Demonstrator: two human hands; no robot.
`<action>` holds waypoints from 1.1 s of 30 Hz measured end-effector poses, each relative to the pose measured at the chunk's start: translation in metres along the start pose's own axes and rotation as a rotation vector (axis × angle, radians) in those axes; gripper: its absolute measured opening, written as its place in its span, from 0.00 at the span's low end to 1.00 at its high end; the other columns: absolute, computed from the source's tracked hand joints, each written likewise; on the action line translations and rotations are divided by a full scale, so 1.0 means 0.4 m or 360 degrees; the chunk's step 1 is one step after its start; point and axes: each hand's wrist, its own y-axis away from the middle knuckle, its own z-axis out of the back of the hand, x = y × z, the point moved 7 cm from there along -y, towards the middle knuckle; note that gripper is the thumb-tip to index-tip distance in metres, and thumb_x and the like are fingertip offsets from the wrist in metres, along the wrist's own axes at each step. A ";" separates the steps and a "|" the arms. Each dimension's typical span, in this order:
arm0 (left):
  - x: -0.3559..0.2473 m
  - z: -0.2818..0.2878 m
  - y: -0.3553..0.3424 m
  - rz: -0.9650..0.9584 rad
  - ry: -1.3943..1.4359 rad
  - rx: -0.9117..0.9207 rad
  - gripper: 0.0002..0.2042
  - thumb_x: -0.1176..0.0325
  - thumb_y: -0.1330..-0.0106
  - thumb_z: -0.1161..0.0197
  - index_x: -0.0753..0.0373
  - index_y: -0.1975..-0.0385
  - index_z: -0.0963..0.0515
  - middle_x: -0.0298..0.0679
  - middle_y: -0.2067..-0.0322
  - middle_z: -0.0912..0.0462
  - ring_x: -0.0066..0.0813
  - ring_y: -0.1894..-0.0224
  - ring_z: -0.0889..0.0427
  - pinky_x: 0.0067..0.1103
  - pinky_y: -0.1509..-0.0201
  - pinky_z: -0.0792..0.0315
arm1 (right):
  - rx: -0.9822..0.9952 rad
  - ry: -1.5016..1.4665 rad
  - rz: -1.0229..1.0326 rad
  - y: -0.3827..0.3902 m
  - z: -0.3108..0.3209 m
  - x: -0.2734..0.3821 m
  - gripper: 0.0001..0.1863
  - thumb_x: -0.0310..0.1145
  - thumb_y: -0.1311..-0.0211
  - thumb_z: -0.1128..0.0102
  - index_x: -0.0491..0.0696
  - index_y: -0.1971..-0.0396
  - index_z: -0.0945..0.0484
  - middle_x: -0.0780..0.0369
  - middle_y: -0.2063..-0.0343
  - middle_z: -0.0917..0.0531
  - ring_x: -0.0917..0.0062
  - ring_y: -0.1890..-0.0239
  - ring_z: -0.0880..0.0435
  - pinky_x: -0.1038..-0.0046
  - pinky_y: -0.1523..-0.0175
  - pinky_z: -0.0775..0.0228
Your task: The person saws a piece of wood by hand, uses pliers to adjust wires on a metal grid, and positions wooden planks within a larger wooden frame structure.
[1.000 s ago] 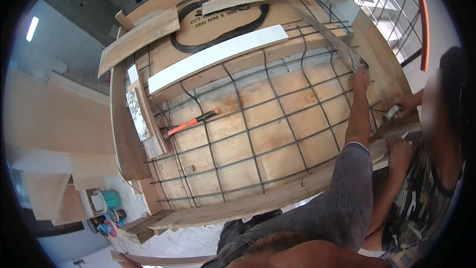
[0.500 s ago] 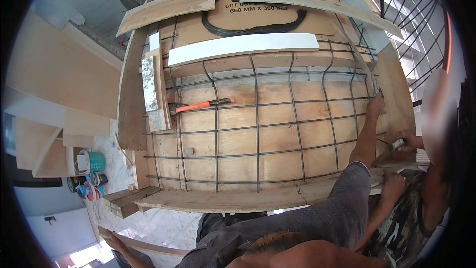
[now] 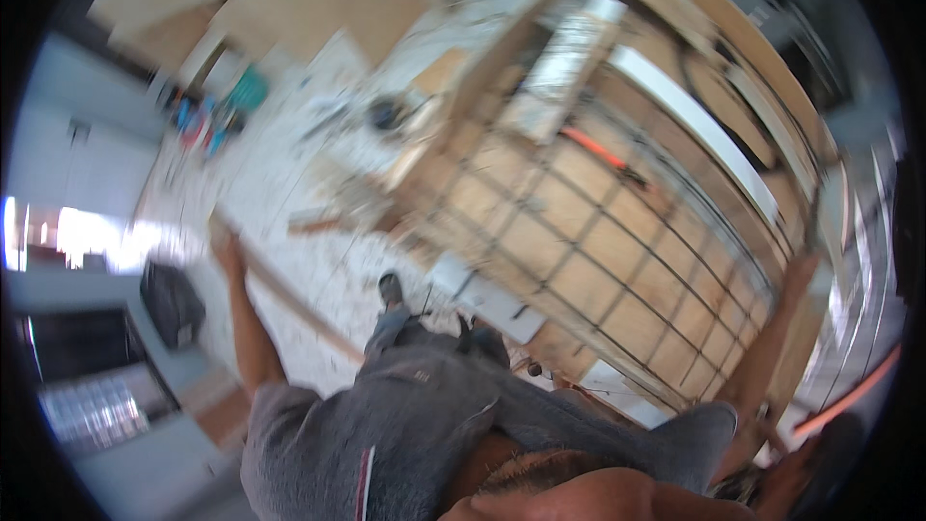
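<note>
My left hand [image 3: 228, 249], stretched out at the left, is closed around the upper end of a long wooden plank [image 3: 301, 302]. The plank slants down toward my body. My right hand [image 3: 800, 272] is at the right side of a wooden formwork box [image 3: 439, 150]. It appears closed on the end of a narrow strip, but motion blur hides its fingers and the strip's material. A grid of steel rebar [image 3: 600, 205] spans the box. A hammer with an orange handle [image 3: 595, 146] lies on the grid, apart from both hands.
A white board [image 3: 694, 125] and a speckled board [image 3: 567, 63] lie across the formwork. At the lower right is a co-worker's arm [image 3: 786, 482]. A green basket [image 3: 248, 89] and a black bucket [image 3: 388, 114] stand on the littered floor. A black bag [image 3: 174, 304] is at the left.
My view has swung left, so the formwork now appears tilted at the right. My left hand and the plank have come further into view. The picture is more blurred.
</note>
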 end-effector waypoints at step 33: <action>0.487 0.095 -0.179 0.0506 -0.0150 0.0455 0.18 0.67 0.38 0.40 0.65 0.49 0.28 0.54 0.57 0.21 0.51 0.55 0.20 0.33 0.52 0.27 | 0.2474 -0.2292 -0.0408 0.668 0.575 2.939 0.20 0.35 0.42 0.36 0.39 0.56 0.30 0.59 0.69 0.20 0.77 0.69 0.22 0.74 0.62 0.30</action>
